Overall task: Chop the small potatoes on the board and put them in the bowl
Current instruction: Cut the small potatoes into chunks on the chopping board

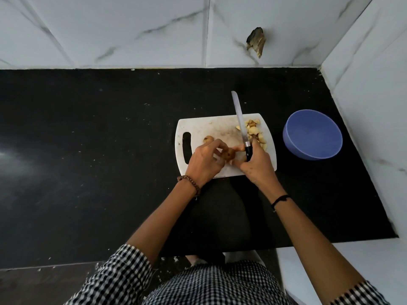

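Chopping looks midway; the left hand (204, 160) pinches a small potato (230, 153) at the board's (211, 128) lower centre; the right hand (257, 165) grips the knife (240, 119), blade pointing up-frame; cut pieces (255, 133) lie right of it; the bowl (312, 134) sits centre right, apparently empty; next, lower the blade onto the potato; no writing is legible.

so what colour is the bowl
Plain periwinkle blue, no pattern; the bowl shows best in the head view.

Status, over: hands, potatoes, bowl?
Left hand holds a small potato over the cutting board; right hand grips the knife, blade pointing away. Chopped pieces piled at the board's right end. Blue bowl right of board, no pieces visible inside. No obstruction seen.
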A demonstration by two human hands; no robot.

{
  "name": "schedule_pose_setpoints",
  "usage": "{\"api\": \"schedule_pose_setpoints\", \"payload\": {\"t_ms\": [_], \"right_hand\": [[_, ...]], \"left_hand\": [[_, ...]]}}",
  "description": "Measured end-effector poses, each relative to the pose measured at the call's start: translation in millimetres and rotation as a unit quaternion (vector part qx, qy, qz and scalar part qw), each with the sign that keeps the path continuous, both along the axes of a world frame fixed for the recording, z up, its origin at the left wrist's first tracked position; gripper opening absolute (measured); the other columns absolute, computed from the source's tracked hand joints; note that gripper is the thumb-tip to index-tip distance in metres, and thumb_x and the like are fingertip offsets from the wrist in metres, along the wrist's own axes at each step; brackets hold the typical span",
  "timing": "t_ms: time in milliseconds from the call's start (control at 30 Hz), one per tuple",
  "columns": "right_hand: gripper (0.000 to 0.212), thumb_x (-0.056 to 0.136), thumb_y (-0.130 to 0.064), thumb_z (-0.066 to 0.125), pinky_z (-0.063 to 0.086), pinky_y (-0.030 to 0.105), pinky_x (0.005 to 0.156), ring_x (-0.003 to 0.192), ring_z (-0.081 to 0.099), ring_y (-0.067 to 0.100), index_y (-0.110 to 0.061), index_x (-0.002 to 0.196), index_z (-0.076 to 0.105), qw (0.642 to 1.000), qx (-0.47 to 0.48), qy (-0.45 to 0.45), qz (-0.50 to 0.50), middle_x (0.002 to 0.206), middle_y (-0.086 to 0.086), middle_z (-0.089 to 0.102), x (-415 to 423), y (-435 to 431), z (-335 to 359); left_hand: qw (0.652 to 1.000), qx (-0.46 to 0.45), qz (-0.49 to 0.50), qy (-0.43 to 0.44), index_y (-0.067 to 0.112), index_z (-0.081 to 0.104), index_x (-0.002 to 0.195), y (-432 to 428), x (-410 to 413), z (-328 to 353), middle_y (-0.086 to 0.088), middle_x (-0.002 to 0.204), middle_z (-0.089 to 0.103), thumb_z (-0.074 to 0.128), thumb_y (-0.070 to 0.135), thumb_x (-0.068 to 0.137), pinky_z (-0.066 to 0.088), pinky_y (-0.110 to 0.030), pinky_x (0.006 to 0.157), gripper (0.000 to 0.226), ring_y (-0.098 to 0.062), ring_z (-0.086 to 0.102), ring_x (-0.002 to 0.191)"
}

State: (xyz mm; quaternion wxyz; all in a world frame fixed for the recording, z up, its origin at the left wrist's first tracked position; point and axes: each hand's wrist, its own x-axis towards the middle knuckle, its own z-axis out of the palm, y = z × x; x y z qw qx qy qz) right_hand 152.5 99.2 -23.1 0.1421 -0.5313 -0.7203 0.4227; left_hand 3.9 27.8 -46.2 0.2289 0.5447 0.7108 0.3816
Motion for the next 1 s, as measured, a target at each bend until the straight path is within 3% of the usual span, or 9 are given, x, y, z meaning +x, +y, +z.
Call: {"api": "schedule_pose_setpoints", "payload": {"t_ms": [100,233,367,433,533,667,867,1000], "right_hand": [[0.055,0.084,-0.018,0.078,0.043,0.014,0.076,0.104,0.059,0.013,-0.016,0.131,0.049,1.000,0.009,-0.003,-0.003,0.113,-0.003,0.061,-2,0,2],[0.058,0.082,-0.016,0.079,0.048,0.026,0.091,0.112,0.058,0.015,-0.018,0.132,0.049,1.000,0.018,-0.005,0.003,0.122,0.000,0.062,-9,6,4],[0.048,0.087,-0.012,0.073,0.040,0.008,0.081,0.109,0.057,0.006,-0.018,0.129,0.051,1.000,0.025,0.000,0.004,0.121,-0.010,0.064,-6,1,8],[0.039,0.091,-0.018,0.070,0.037,0.006,0.076,0.103,0.057,0.003,-0.019,0.126,0.053,1.000,0.028,0.002,-0.014,0.116,-0.011,0.063,-1,-8,9],[0.023,0.095,-0.032,0.065,0.046,0.018,0.072,0.085,0.060,0.003,-0.018,0.110,0.056,0.999,0.028,-0.012,-0.026,0.096,-0.008,0.062,6,-25,11],[0.031,0.101,-0.046,0.048,0.037,0.017,0.053,0.063,0.056,0.006,-0.017,0.096,0.053,0.999,0.001,-0.031,-0.015,0.075,-0.004,0.057,12,-45,17],[0.038,0.104,-0.048,0.035,0.051,0.040,0.064,0.073,0.063,0.020,-0.014,0.099,0.052,0.996,-0.012,-0.091,-0.001,0.083,0.005,0.062,11,-61,15],[0.043,0.105,-0.049,0.030,0.052,0.041,0.066,0.075,0.063,0.022,-0.013,0.101,0.053,0.994,-0.030,-0.103,0.004,0.085,0.007,0.062,10,-64,17]], "left_hand": [[1.000,0.004,-0.007,-0.015,0.017,0.062,0.097,-2,-2,0,0.004,0.099,0.062,0.075,0.010,0.077,0.059,-0.033,0.069,0.025,-0.006,0.065,0.087],[1.000,0.010,0.012,0.009,0.018,0.058,0.107,1,0,2,0.002,0.103,0.064,0.075,0.012,0.079,0.059,-0.032,0.072,0.034,-0.008,0.064,0.089],[0.999,0.010,0.024,0.034,0.015,0.065,0.104,4,2,-3,0.000,0.100,0.064,0.075,0.012,0.080,0.058,-0.035,0.073,0.027,-0.012,0.066,0.086],[0.999,0.010,0.031,0.029,0.013,0.067,0.100,5,2,-3,-0.001,0.098,0.064,0.075,0.015,0.080,0.058,-0.034,0.073,0.021,-0.011,0.067,0.083],[0.998,0.003,0.047,0.035,0.013,0.069,0.099,7,3,-2,0.000,0.098,0.066,0.075,0.017,0.081,0.058,-0.033,0.072,0.019,-0.010,0.067,0.082],[0.997,-0.018,0.068,0.037,0.016,0.071,0.095,10,3,-3,0.002,0.094,0.068,0.075,0.018,0.081,0.058,-0.034,0.071,0.015,-0.009,0.067,0.081],[0.994,-0.037,0.098,0.011,0.014,0.074,0.087,15,4,3,0.001,0.088,0.072,0.077,0.008,0.077,0.058,-0.032,0.076,0.012,-0.012,0.068,0.081],[0.994,-0.049,0.095,0.005,0.014,0.076,0.084,17,4,7,0.001,0.084,0.073,0.079,0.009,0.075,0.058,-0.033,0.076,0.011,-0.012,0.068,0.079]]}}
